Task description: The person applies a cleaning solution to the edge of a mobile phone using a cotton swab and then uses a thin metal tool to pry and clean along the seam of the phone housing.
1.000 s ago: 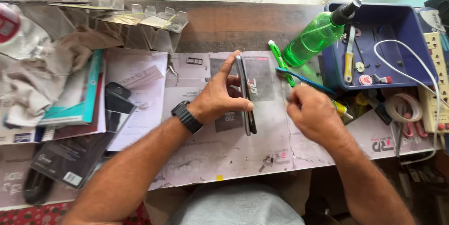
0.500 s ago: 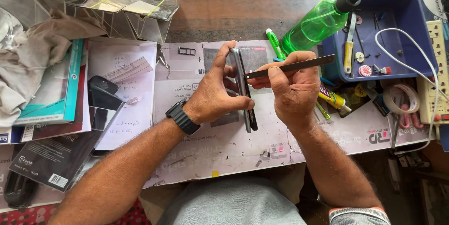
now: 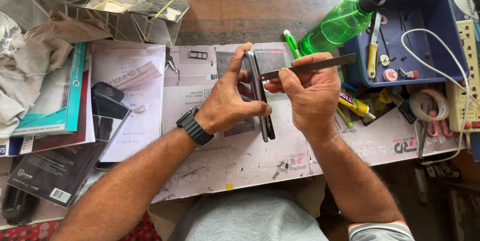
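Left hand grips the phone on edge at counter centre. Right hand pinches a flat metal blade, tip at the seam at 3 o'clock. Back apparently partly lifted; separation unfinished.

A dark wooden table carries printed paper sheets, a blue tray and cloth.

This is a small phone repair shop. The table is messy, with a blue tool tray, tape, a glue tube and phone case packs.
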